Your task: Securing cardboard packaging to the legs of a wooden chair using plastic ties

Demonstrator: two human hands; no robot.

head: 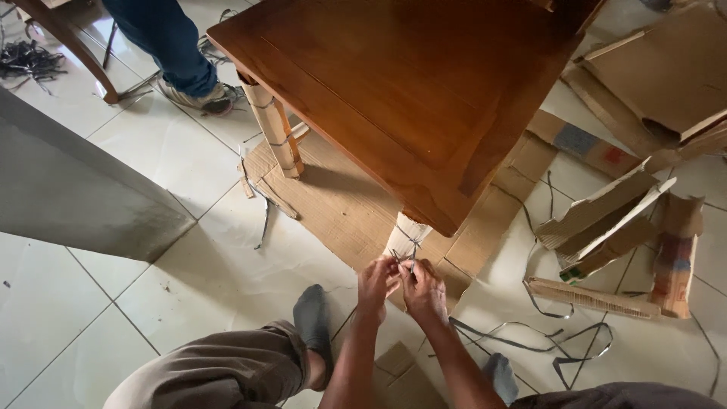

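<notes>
A brown wooden table (424, 83) stands on flattened cardboard (341, 201). Its near leg (405, 238) is wrapped in cardboard, with a dark strap (411, 241) tied around it. My left hand (376, 286) and my right hand (424, 291) are side by side at the foot of this leg, fingers pinched on the loose ends of the strap. The far left leg (276, 132) is also wrapped and strapped.
Another person's jeans leg and shoe (193, 72) stand at the back left. Torn cardboard pieces (613, 227) and loose dark straps (545, 344) lie on the tiled floor at right. A grey slab (76, 189) is at left. My socked foot (312, 318) rests below my hands.
</notes>
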